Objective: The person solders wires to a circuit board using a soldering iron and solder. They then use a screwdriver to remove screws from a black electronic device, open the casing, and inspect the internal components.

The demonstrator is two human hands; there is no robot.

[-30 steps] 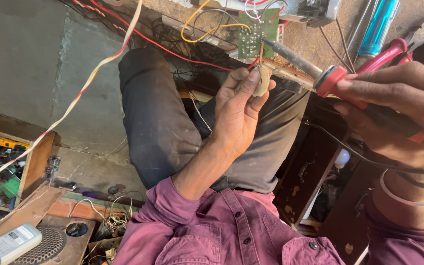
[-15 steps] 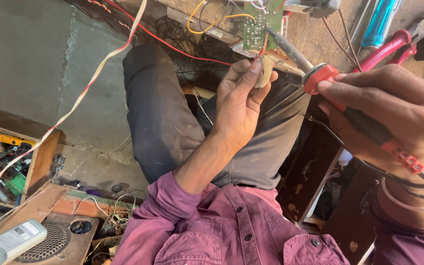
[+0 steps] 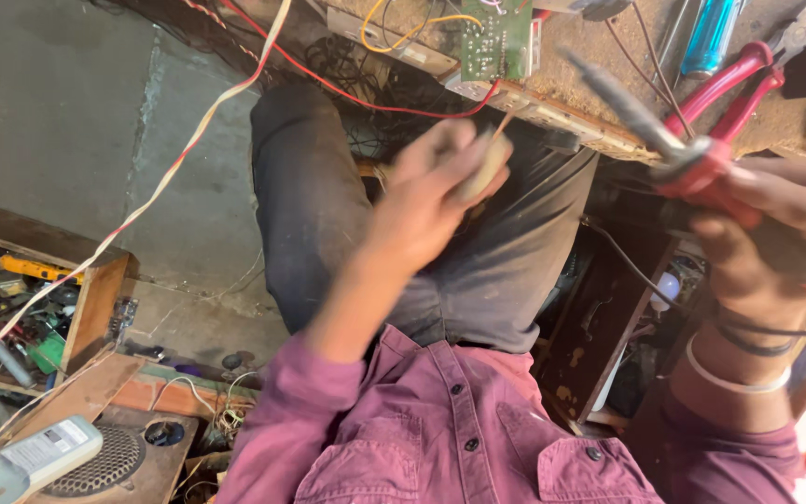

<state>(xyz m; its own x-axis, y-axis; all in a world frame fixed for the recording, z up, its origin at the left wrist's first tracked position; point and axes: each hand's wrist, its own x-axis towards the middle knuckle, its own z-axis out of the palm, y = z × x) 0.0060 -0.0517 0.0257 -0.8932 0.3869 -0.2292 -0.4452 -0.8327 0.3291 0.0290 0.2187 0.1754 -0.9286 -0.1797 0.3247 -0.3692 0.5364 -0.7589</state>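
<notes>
My left hand (image 3: 431,191) is closed around a small pale stick-like piece (image 3: 487,163), held below a green circuit board (image 3: 498,39) that sits at the workbench edge (image 3: 552,103). The hand is motion-blurred. My right hand (image 3: 776,233) grips a red-handled soldering iron (image 3: 664,140), whose dark metal tip points up and left toward the board but stands apart from it. Red, yellow and white wires run from the board.
Red-handled pliers (image 3: 748,70) and a blue-handled tool (image 3: 706,37) lie on the bench. A wooden tool drawer (image 3: 30,299) with small tools stands at left. A pale remote (image 3: 34,457) rests on a round speaker grille (image 3: 104,462) at bottom left. A striped cable (image 3: 170,177) crosses the floor.
My left hand has dropped down and away from the circuit board. The soldering iron has pulled back to the right, its tip off the board. The view shifted.
</notes>
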